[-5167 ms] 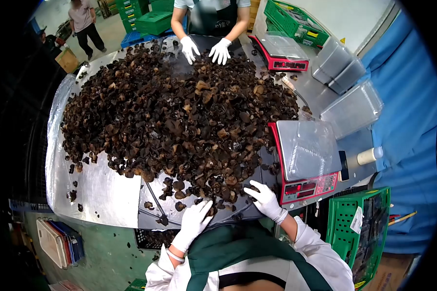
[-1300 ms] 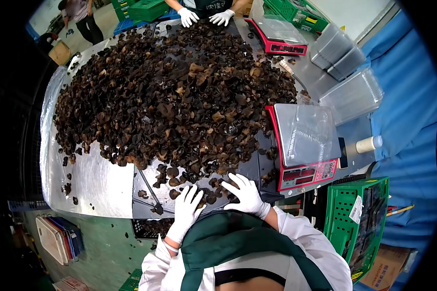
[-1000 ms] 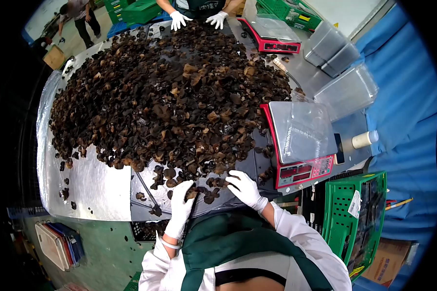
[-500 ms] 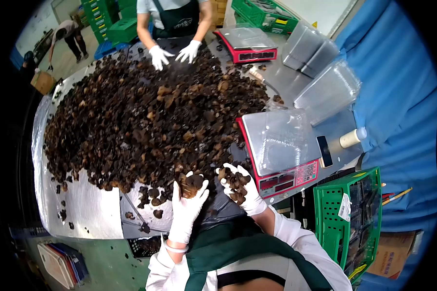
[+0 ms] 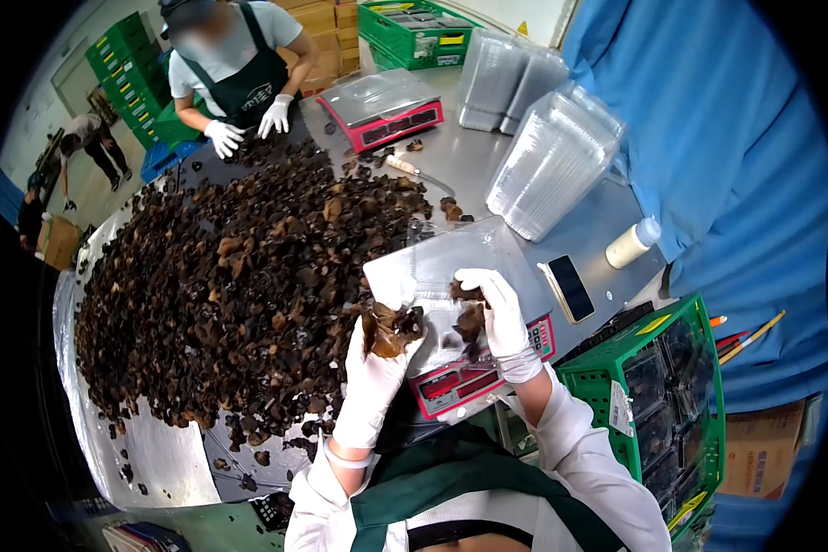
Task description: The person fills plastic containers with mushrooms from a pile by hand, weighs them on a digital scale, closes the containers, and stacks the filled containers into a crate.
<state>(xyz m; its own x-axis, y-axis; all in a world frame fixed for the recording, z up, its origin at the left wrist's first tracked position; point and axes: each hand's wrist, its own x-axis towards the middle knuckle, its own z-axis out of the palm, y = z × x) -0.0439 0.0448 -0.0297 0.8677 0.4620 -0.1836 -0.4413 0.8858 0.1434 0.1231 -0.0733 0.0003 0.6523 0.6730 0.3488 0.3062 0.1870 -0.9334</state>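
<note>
My left hand (image 5: 373,373), in a white glove, is closed round a clump of brown fungus pieces (image 5: 391,329) just left of the near scale. My right hand (image 5: 501,322), also gloved, has its fingers curled around dark fungus pieces (image 5: 470,322) above the scale's plate. A clear plastic container (image 5: 437,262) lies on that red scale (image 5: 460,386), beneath and beyond both hands. To the left a large heap of dark brown fungus (image 5: 239,285) spreads over the table.
A co-worker (image 5: 239,74) in white gloves touches the heap's far edge. A second scale (image 5: 382,106), stacked clear containers (image 5: 557,161), a phone (image 5: 570,288) and a white bottle (image 5: 633,243) stand beyond or right of my hands. A green crate (image 5: 653,405) is at lower right.
Both hands have moved, with fungus pieces in them, from the heap's near edge to the near scale. The view has turned right. Earlier, both hands were at the table edge.
</note>
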